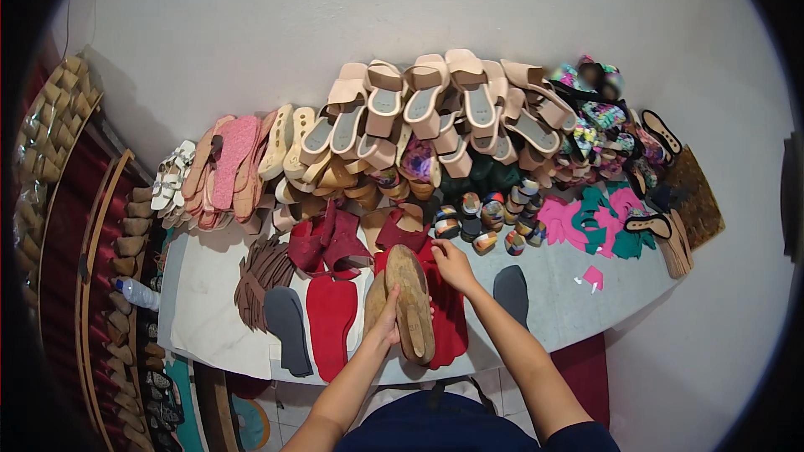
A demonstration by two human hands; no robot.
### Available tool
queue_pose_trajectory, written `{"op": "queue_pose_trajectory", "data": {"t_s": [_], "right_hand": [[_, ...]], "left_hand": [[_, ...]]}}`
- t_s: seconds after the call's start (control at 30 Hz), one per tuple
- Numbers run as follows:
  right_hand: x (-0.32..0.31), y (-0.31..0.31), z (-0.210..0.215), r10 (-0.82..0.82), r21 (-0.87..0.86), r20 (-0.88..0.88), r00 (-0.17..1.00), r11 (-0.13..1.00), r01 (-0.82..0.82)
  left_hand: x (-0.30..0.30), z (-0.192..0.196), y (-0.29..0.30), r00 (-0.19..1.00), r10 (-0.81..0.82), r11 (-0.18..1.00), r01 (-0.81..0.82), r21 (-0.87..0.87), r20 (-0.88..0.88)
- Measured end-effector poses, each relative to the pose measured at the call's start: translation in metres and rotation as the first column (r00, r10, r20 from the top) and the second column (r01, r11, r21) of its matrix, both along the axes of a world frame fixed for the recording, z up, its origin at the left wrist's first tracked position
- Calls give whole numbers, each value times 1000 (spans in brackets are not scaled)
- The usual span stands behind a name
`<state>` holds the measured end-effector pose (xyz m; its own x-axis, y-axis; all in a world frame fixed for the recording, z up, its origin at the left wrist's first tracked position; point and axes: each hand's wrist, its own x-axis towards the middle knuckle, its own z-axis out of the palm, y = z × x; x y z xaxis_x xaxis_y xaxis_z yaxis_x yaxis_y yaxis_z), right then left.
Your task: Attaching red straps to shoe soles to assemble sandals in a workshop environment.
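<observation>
A worn brown shoe last (409, 297) is held upright over the front of the table, sole side showing. My left hand (389, 318) is closed round its lower half, with fingertips showing on the far side. Behind it, a second tan foot-shaped piece (373, 308) is partly hidden. My right hand (453, 266) is beside the last's upper end, fingers curled over red material (450, 326); whether they grip it is hard to make out. A red sole (331, 326) and a dark grey sole (287, 328) lie to the left.
Another grey sole (512, 295) lies right of my arm. Maroon strap uppers (325, 243), brown strips (265, 280) and multicoloured heels (486, 241) sit farther back. Beige heeled sandals (427, 96) are piled against the wall. Pink and green scraps (596, 222) lie right; shelved lasts (130, 247) stand left.
</observation>
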<state>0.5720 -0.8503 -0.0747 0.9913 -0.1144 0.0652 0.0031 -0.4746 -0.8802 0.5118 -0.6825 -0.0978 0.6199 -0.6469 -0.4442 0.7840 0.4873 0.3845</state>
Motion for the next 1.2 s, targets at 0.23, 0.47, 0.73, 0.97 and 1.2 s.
{"op": "queue_pose_trajectory", "data": {"t_s": [0.23,0.47,0.73,0.97,1.2], "right_hand": [[75,24,-24,204,-382,109,973,912,-149],[97,14,-13,425,-205,-95,900,877,-435],[72,-36,57,489,235,-91,867,857,-458],[44,-46,83,587,156,17,809,798,-582],[23,-49,93,667,-43,-27,745,743,-667]], "left_hand": [[6,-10,27,999,-34,993,33,-115,-2],[12,1,41,1000,15,999,-16,30,7],[16,3,41,999,-44,999,44,-6,21],[6,11,7,988,-155,986,154,-61,-5],[-5,5,-18,980,-196,980,197,-26,34]]}}
